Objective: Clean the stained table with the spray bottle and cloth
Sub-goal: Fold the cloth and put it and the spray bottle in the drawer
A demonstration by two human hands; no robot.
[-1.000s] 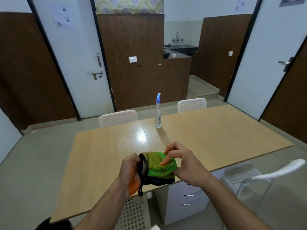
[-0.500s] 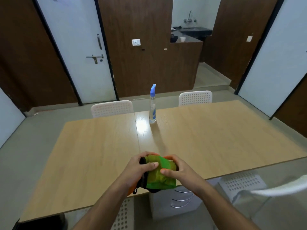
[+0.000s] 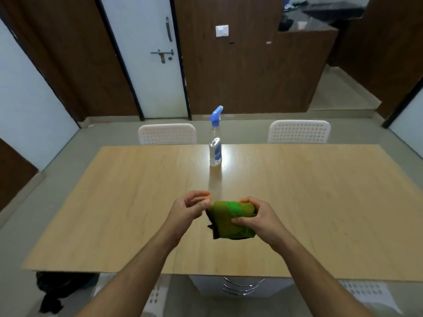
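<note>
The right hand [image 3: 258, 219] grips a folded green cloth [image 3: 231, 221] above the light wooden desk [image 3: 114, 202]; the left hand [image 3: 187, 209], fingers loosely curled, touches its edge. A clear blue-capped spray bottle [image 3: 215, 143] stands at twelve o'clock.

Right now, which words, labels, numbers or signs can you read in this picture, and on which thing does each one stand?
None can be read.
spray bottle: it has a blue label, but the print is too small and blurred to read.
wall switch plate: no text can be made out on it.
cloth: no print shows.
</note>
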